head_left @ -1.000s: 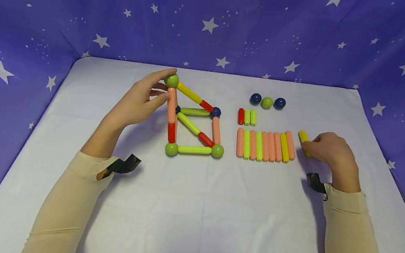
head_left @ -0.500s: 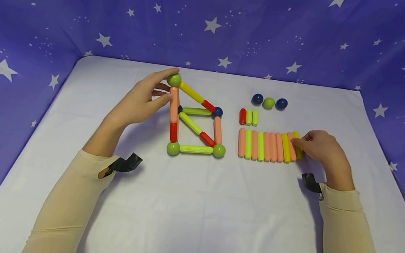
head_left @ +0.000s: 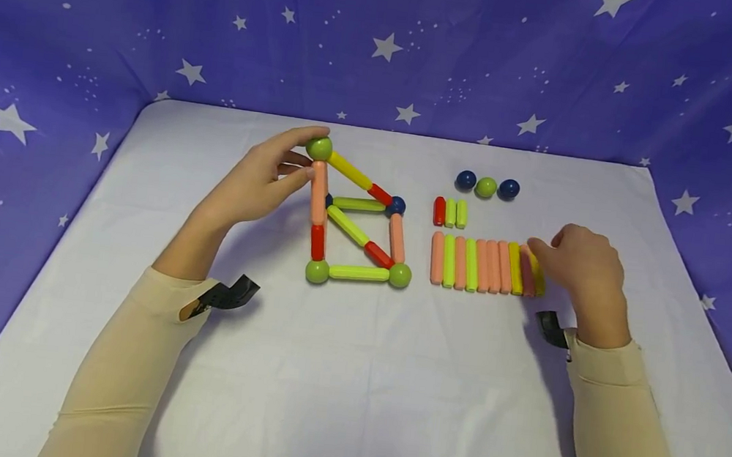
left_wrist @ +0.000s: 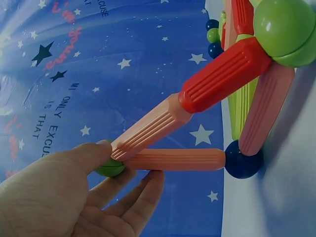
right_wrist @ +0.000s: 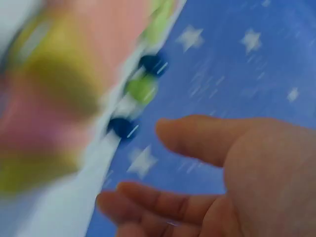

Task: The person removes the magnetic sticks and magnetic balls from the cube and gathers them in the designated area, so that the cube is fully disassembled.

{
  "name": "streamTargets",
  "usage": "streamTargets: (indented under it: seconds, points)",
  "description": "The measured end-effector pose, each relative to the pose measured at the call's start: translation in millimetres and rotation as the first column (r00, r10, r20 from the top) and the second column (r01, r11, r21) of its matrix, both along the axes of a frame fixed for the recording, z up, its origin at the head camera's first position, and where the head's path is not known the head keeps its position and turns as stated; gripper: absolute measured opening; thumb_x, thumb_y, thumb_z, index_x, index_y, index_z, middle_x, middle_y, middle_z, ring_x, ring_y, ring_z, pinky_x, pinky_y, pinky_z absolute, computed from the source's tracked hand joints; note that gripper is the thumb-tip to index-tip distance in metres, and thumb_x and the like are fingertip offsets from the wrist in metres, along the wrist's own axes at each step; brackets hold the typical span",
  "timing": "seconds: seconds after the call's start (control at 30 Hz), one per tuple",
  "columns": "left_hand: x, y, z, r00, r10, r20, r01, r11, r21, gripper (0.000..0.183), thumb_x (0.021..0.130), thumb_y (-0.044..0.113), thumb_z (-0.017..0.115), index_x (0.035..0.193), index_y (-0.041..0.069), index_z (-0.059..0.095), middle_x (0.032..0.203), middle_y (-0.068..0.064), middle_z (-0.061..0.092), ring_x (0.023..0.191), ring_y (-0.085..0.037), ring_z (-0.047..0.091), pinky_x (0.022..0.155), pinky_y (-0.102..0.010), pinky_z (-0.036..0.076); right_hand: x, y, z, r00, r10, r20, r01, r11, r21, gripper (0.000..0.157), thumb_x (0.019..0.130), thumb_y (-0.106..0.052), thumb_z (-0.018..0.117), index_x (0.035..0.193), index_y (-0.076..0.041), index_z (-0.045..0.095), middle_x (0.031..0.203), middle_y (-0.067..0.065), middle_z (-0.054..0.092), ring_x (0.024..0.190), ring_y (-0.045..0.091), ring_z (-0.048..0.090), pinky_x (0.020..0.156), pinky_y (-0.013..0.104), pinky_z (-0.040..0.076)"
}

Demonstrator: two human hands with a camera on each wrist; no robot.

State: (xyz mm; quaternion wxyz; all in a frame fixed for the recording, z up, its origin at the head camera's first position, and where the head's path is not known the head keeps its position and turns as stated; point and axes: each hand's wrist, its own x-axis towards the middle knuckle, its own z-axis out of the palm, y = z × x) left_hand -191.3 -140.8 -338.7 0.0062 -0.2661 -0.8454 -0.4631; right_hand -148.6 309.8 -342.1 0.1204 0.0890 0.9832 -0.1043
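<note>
My left hand [head_left: 248, 180] holds the top corner of a ball-and-stick toy frame [head_left: 319, 193]. Its index finger lies over the green ball [head_left: 318, 147], and the thumb presses the peach stick below it. The left wrist view shows thumb and fingers around that same corner, where two peach sticks [left_wrist: 175, 159] meet the ball. Over the right end of a row of long sticks [head_left: 471, 264], my right hand [head_left: 584, 260] hovers with nothing in it. In the right wrist view its thumb and fingers stand apart. A yellow stick [head_left: 540, 281] ends the row, partly hidden by the hand.
Behind the long row lie a short red stick [head_left: 439, 211] and two short green ones [head_left: 456, 213]. Farther back are two dark blue balls [head_left: 466, 180] with a green ball [head_left: 486, 187] between them. A starry purple cloth [head_left: 383, 46] borders the white table [head_left: 350, 396].
My right hand has moved left, set the yellow stick against the row's right end, let go and lifted slightly. My left hand keeps its hold on the frame.
</note>
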Motion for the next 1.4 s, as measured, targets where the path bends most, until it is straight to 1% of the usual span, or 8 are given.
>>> streamTargets:
  seconds: [0.13, 0.33, 0.57, 0.7, 0.93, 1.17, 1.33, 1.4]
  points:
    - [-1.6, 4.1, -1.2, 1.0, 0.009, -0.007, -0.009, 1.0, 0.011, 0.06, 0.095, 0.012, 0.064, 0.148, 0.023, 0.04, 0.139, 0.001, 0.049, 0.113, -0.02, 0.059, 0.095, -0.037, 0.048, -0.2, -43.8, 9.8, 0.992, 0.107, -0.064, -0.112, 0.991, -0.079, 0.057, 0.093, -0.049, 0.054, 0.115, 0.004, 0.06, 0.096, 0.019, 0.065, 0.082, 0.035, 0.058, 0.066, 0.046, 0.048]
    - [-5.2, 17.3, -4.8, 0.998, 0.031, -0.046, -0.031, 0.999, -0.011, 0.069, 0.089, 0.007, 0.071, 0.149, 0.015, 0.038, 0.138, -0.004, 0.048, 0.108, -0.018, 0.059, 0.094, -0.033, 0.049, -8.8, -111.3, 7.6, 0.948, 0.276, -0.158, -0.303, 0.934, -0.19, 0.035, 0.093, -0.038, 0.06, 0.108, -0.006, 0.064, 0.085, 0.007, 0.064, 0.072, 0.025, 0.057, 0.064, 0.038, 0.047]
    - [-5.7, 29.0, -12.5, 0.999, 0.027, -0.039, -0.029, 0.998, -0.054, 0.069, 0.092, 0.01, 0.068, 0.151, 0.018, 0.034, 0.144, -0.005, 0.043, 0.111, -0.019, 0.058, 0.096, -0.033, 0.047, -45.9, -171.1, -4.7, 0.809, 0.44, -0.391, -0.568, 0.756, -0.325, 0.028, 0.093, -0.02, 0.065, 0.12, -0.012, 0.064, 0.106, 0.003, 0.065, 0.081, 0.02, 0.056, 0.069, 0.033, 0.047]
    - [-7.1, 33.4, -14.0, 0.999, 0.024, -0.045, -0.027, 0.998, -0.063, 0.068, 0.093, 0.011, 0.067, 0.152, 0.02, 0.034, 0.146, -0.004, 0.042, 0.111, -0.019, 0.059, 0.096, -0.033, 0.047, -69.1, -195.5, -3.6, 0.749, 0.484, -0.452, -0.633, 0.723, -0.276, 0.039, 0.093, -0.021, 0.067, 0.131, -0.013, 0.059, 0.118, 0.005, 0.064, 0.088, 0.02, 0.057, 0.077, 0.033, 0.047]
    - [-7.9, 39.4, -11.3, 0.999, 0.002, -0.033, -0.004, 0.998, -0.065, 0.071, 0.093, 0.012, 0.067, 0.154, 0.022, 0.031, 0.148, -0.004, 0.042, 0.113, -0.019, 0.06, 0.095, -0.031, 0.048, -78.8, -212.7, -2.7, 0.753, 0.509, -0.417, -0.624, 0.754, -0.205, 0.023, 0.092, -0.018, 0.069, 0.113, -0.01, 0.066, 0.096, 0.002, 0.065, 0.08, 0.017, 0.057, 0.074, 0.029, 0.049]
    - [-6.6, 33.9, -10.1, 0.999, 0.03, -0.026, -0.031, 0.998, -0.058, 0.074, 0.092, 0.008, 0.068, 0.154, 0.023, 0.03, 0.146, -0.006, 0.044, 0.112, -0.022, 0.061, 0.094, -0.033, 0.049, -70.2, -207.5, -4.5, 0.715, 0.545, -0.439, -0.684, 0.676, -0.275, 0.017, 0.089, -0.015, 0.073, 0.106, -0.013, 0.072, 0.088, -0.002, 0.066, 0.072, 0.014, 0.055, 0.065, 0.027, 0.046]
    - [-5.3, 33.0, -10.1, 0.999, 0.034, -0.03, -0.036, 0.997, -0.071, 0.074, 0.092, 0.007, 0.067, 0.154, 0.024, 0.029, 0.145, -0.007, 0.045, 0.112, -0.022, 0.061, 0.094, -0.033, 0.049, -59.2, -176.9, -1.6, 0.791, 0.386, -0.475, -0.607, 0.592, -0.53, 0.017, 0.091, -0.021, 0.071, 0.108, -0.017, 0.071, 0.089, -0.004, 0.066, 0.068, 0.016, 0.053, 0.057, 0.028, 0.044]
    - [-3.8, 32.5, -9.2, 0.999, 0.035, -0.027, -0.037, 0.996, -0.078, 0.075, 0.092, 0.007, 0.067, 0.154, 0.025, 0.029, 0.145, -0.007, 0.044, 0.112, -0.022, 0.06, 0.095, -0.033, 0.049, -54.6, -155.7, 1.1, 0.83, 0.325, -0.454, -0.552, 0.602, -0.578, 0.021, 0.092, -0.025, 0.07, 0.111, -0.017, 0.071, 0.09, -0.003, 0.067, 0.069, 0.017, 0.055, 0.055, 0.028, 0.045]
